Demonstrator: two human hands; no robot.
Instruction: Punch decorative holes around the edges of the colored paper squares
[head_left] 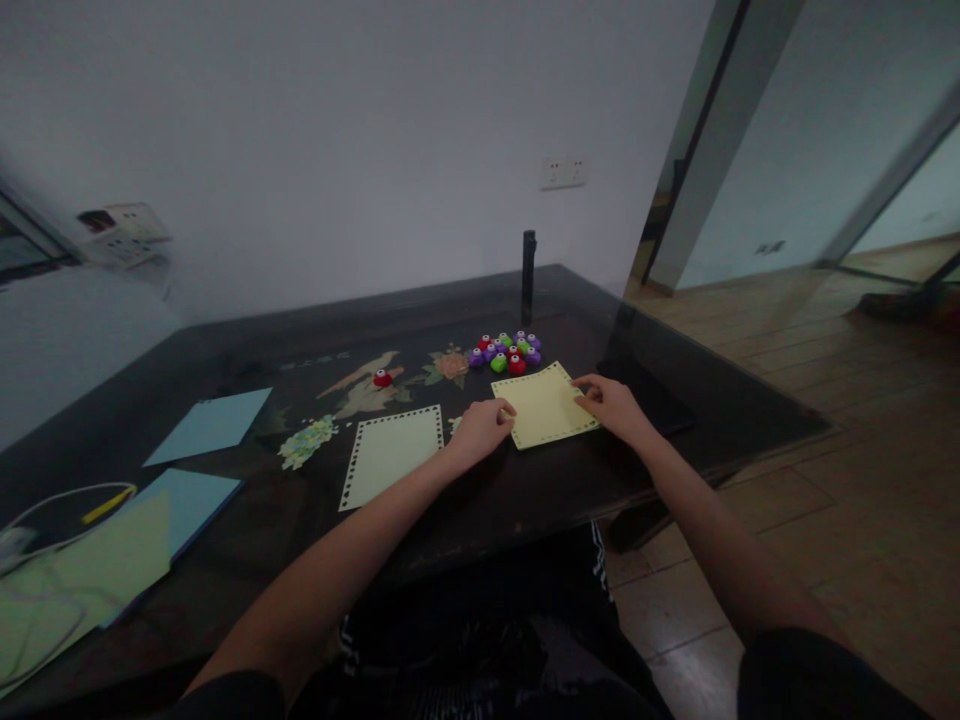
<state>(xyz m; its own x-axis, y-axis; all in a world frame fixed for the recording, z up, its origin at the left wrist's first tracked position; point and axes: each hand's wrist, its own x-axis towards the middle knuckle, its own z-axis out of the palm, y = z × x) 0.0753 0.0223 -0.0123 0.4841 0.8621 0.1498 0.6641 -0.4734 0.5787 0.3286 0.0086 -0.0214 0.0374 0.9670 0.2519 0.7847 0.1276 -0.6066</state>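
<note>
A yellow sheet of paper (541,405) with small holes punched along its edges lies on the dark table in front of me. My left hand (482,430) grips its left edge, fingers curled in. At the opposite edge, my right hand (611,405) pinches the paper between thumb and fingers. Close to my left hand and partly behind my left forearm is a pale green sheet (394,450), with punched shapes along its borders. Just beyond the yellow sheet, several small red, purple and green paper punches (499,362) with white tops are clustered together.
One red punch (382,379) stands apart, near a heap of small paper bits (307,442). Blue sheets (214,425), a yellow-green sheet (112,570) and a white cable (60,493) lie at left. A black upright stick-like object (529,275) stands at the back, near the wall.
</note>
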